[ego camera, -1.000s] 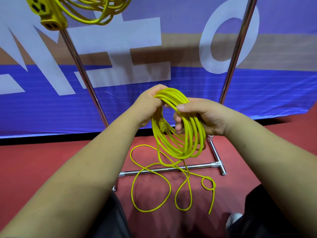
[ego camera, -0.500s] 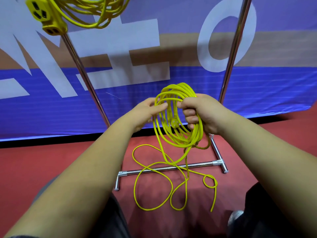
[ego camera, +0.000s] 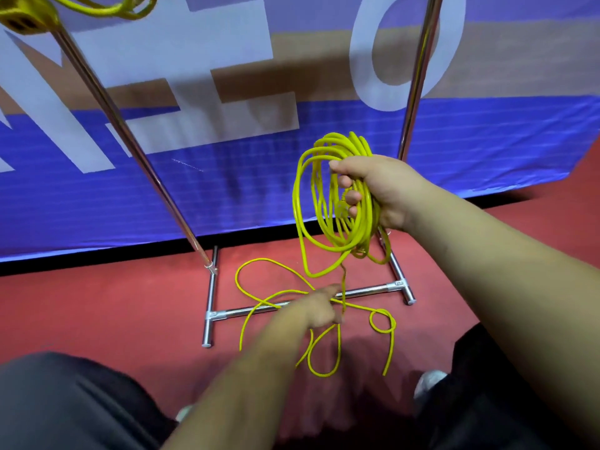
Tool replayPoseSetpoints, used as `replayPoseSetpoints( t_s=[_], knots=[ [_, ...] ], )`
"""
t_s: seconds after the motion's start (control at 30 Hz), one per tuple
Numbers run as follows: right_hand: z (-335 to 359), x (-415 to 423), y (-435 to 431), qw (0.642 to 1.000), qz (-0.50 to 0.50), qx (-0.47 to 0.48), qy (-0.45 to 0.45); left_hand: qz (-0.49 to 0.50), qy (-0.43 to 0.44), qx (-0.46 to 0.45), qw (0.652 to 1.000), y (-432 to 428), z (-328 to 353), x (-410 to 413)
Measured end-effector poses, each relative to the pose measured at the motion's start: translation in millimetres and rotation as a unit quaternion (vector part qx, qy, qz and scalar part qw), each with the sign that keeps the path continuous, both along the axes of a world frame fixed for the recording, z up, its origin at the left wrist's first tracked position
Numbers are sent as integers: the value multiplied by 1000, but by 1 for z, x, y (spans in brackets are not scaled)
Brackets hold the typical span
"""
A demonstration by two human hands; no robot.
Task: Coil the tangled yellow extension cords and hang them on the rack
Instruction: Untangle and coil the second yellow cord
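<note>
Fingers (ego camera: 328, 292) of the left hand (ego camera: 313, 311), low in the centre of the frame, reach down toward the loose cord (ego camera: 259, 319) on the red floor (ego camera: 97, 303); the index finger points forward, but whether the others have closed on a strand cannot be told. Dark trouser legs (ego camera: 65, 401) fill the bottom corners. The loose cord sprawls in open loops over the chrome base bar (ego camera: 253, 310) of the rack (ego camera: 130, 134), its free end trailing toward lower right. Above, at centre right, the right hand (ego camera: 383, 190) is clamped on the coil (ego camera: 324, 196), fingers curled through the bundled turns so that the coil hangs from the grip. One strand runs from the coil down to the floor loops. At the upper left corner, a second coil with a yellow socket block (ego camera: 22, 14) hangs high on the rack. A blue banner (ego camera: 227, 177) closes the background.

Judgement: the cord looks light, thin and limp, with some springiness, so turns may slip or splay; it is best taken along the trailing strand close below the coil and fed up loop by loop.
</note>
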State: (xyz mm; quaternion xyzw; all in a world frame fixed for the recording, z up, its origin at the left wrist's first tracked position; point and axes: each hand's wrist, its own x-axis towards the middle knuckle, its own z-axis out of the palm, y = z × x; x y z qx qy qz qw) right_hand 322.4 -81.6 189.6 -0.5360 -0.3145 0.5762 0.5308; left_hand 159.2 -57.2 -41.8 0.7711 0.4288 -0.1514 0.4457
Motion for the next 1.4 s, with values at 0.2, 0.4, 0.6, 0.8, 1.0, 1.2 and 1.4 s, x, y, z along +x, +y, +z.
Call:
replayPoseSetpoints(
  t_s=[0.2,0.4,0.6,0.8,1.0,1.2,1.4],
  knots=[
    [2,1,1,999,20,24,13,57,-75,-16,995,-26,-83,-6],
    [5,12,-1,999,22,10,-29,97,-60,12,993,-16,-91,-35],
    [13,29,0,997,19,6,-73,112,-58,148,981,46,-39,-59],
    [12,30,3,995,-4,8,-102,178,-78,201,960,131,68,-82],
    [3,19,15,994,-44,0,-100,271,-162,221,923,174,196,-97],
    [1,0,22,997,-16,1,-74,491,-445,-36,748,163,242,-92],
    [-8,-13,25,993,31,11,-116,535,-307,-140,774,161,218,-112]
  ],
)
